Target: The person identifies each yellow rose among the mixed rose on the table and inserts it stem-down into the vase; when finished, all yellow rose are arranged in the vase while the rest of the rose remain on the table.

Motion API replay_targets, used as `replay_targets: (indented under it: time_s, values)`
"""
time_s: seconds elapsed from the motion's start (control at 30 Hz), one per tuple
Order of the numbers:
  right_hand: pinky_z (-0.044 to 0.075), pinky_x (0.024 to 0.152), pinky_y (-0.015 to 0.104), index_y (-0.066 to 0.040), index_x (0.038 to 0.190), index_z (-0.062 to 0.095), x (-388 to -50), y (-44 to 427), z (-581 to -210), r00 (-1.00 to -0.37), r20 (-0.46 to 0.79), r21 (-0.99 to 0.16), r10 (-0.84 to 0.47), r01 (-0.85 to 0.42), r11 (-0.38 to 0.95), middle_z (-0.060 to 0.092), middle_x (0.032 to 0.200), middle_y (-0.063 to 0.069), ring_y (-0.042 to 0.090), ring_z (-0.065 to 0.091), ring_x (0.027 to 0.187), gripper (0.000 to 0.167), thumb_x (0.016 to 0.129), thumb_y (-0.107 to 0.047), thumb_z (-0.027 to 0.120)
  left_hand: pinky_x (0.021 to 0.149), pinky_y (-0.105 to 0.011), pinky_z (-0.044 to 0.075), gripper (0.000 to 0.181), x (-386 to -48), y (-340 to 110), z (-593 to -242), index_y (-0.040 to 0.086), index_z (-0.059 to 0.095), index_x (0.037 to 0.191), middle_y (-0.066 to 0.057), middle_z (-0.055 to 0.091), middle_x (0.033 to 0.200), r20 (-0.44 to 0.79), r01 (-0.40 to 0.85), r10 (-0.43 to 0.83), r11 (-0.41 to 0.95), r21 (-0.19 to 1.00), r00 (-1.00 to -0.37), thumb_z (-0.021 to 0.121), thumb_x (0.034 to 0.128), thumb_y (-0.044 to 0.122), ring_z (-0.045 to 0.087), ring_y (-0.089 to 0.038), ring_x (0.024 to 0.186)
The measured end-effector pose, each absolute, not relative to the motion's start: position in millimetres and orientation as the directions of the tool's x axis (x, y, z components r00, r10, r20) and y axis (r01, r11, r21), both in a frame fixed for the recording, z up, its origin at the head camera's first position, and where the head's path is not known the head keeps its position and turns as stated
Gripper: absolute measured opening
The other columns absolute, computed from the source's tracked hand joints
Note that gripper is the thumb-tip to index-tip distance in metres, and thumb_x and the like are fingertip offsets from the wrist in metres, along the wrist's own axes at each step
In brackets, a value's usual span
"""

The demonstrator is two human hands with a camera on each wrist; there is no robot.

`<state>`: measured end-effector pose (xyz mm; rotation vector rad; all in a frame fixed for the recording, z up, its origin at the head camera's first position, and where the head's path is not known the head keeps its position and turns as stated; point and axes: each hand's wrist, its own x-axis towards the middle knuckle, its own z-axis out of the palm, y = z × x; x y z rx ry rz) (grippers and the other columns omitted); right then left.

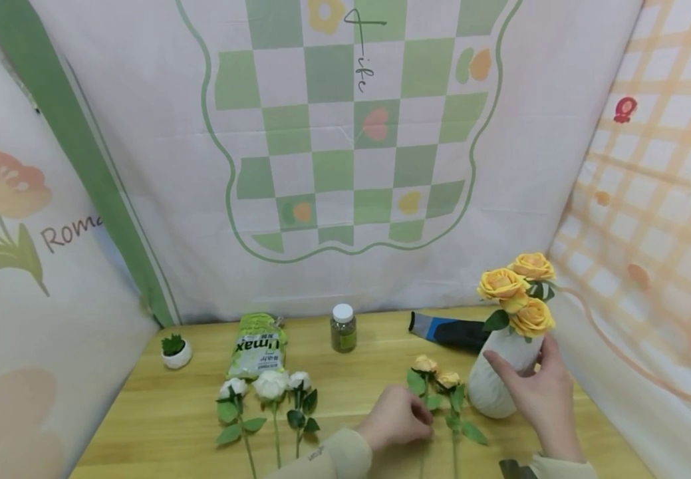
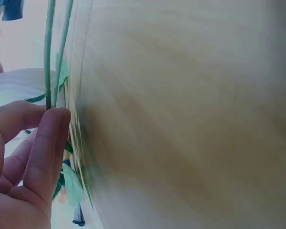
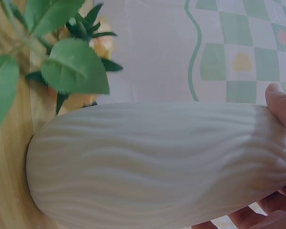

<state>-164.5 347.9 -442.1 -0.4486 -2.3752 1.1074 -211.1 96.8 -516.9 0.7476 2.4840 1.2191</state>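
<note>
My left hand (image 1: 398, 418) pinches the green stem (image 2: 49, 52) of a pale yellow rose (image 1: 425, 364) between thumb and fingertips, low over the table. A second yellow rose (image 1: 449, 380) lies just to its right, its stem running beside the pinched one. On the right, my right hand (image 1: 545, 399) grips the upper part of a white rippled vase (image 1: 497, 382), thumb on one side and fingers on the other. The vase leans slightly, its base at the table. Several bright yellow roses (image 1: 531, 316) stand in its mouth; their stems are hidden inside.
White roses (image 1: 271, 384) lie left of my left hand, below a green-and-white packet (image 1: 257, 352). Behind stand a white-capped jar (image 1: 343, 329) and a small potted plant (image 1: 176, 351). A dark-handled tool (image 1: 455, 331) lies behind the vase. Printed cloth hangs around the wooden table (image 1: 153, 406).
</note>
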Motion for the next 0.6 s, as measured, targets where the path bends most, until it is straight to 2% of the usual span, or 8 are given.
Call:
replay_targets:
  time_s: [0.13,0.4,0.6]
  values:
    - [0.05,0.075,0.037,-0.007,0.159,0.041,-164.0,347.0,-441.6,-0.831,0.283,-0.781,0.479,0.091,0.618,0.06,0.136,0.029,0.043,0.06,0.117,0.096,0.089,-0.052,0.088,0.065,-0.014,0.055,0.019,-212.0,94.9,-517.9,0.017,0.086,0.089,0.019,0.071,0.072,-0.018,0.293,0.546,0.477,0.829,-0.837,0.091,0.0769,0.003,0.063,0.003,0.064]
    - [0.049,0.075,0.037,-0.007,0.159,0.041,-163.6,347.3,-442.1,-0.829,0.303,-0.775,0.47,0.073,0.627,0.06,0.135,0.029,0.043,0.06,0.116,0.095,0.089,-0.051,0.089,0.064,-0.016,0.057,0.023,-214.6,92.8,-516.4,0.019,0.087,0.096,0.017,0.074,0.078,-0.051,0.27,0.548,0.487,0.831,-0.835,0.094,0.0785,0.006,0.064,0.002,0.067]
    - [0.051,0.08,0.046,-0.007,0.16,0.04,-164.1,347.5,-442.5,-0.832,0.293,-0.78,0.47,0.076,0.621,0.059,0.137,0.03,0.045,0.059,0.119,0.097,0.089,-0.052,0.088,0.069,-0.018,0.058,0.032,-216.9,86.5,-505.7,0.016,0.085,0.107,0.012,0.076,0.091,-0.008,0.282,0.545,0.446,0.85,-0.838,0.096,0.0784,0.007,0.065,0.002,0.075]
